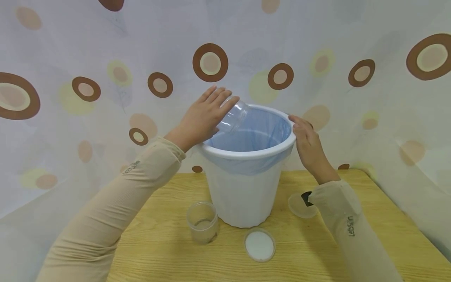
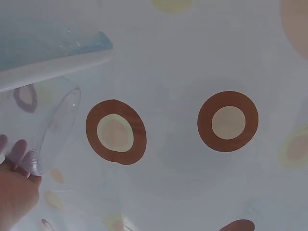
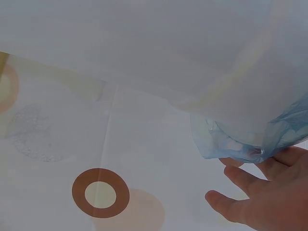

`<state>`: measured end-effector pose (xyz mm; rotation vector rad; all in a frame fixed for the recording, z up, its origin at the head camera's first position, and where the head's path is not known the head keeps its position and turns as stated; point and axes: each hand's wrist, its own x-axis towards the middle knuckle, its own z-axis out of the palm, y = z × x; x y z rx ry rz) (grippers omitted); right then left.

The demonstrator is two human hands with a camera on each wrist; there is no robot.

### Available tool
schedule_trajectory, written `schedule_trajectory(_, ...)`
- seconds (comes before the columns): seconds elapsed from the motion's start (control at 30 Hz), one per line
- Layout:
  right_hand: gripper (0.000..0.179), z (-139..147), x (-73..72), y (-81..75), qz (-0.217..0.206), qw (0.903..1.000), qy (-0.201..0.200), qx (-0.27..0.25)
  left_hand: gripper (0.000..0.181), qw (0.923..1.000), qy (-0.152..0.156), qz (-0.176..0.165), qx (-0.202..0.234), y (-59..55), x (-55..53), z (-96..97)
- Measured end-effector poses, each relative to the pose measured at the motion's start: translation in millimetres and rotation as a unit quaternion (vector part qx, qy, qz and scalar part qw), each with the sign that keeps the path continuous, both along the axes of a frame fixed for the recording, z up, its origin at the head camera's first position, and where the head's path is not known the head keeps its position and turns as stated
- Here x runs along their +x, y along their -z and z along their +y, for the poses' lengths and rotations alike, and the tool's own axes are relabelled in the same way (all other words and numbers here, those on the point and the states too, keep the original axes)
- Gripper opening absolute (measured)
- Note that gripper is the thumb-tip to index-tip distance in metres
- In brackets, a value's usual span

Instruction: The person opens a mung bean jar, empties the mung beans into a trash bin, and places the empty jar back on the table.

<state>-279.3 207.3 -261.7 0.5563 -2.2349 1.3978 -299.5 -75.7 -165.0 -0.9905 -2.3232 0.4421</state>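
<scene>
My left hand (image 1: 206,115) holds a clear plastic jar (image 1: 234,115) at a tilt over the mouth of a white bin (image 1: 243,192), near the left part of its rim. In the left wrist view, fingertips lie against the see-through wall of the jar (image 2: 57,127). A blue liner bag (image 1: 253,131) fills the bin and folds out over its edge. On the bin's right rim rests my right hand (image 1: 308,145). Its fingers (image 3: 243,180) spread below the liner's edge in the right wrist view, where the thumb is hidden.
In front of the bin stands a second clear jar (image 1: 202,223), upright and without a lid. A round lid with a white face (image 1: 259,245) lies beside it. Another translucent disc (image 1: 301,206) is right of the bin on the wooden table (image 1: 169,250). A patterned curtain (image 1: 232,23) hangs behind.
</scene>
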Motion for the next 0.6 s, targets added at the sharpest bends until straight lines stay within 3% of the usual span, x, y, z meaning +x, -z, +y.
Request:
schedule_trajectory(0.37, 0.051, 0.1, -3.2, 0.5, 0.008, 1.0000, 0.002, 0.004, 0.089, 0.9978, 0.022, -0.010, 0.062, 1.0, 1.1, -1.8)
schedule_trajectory(0.6, 0.051, 0.5, -3.1, 2.3, 0.000, 1.0000, 0.002, 0.003, 0.090, 0.9915, 0.035, -0.011, 0.124, 2.2, 1.0, -4.7)
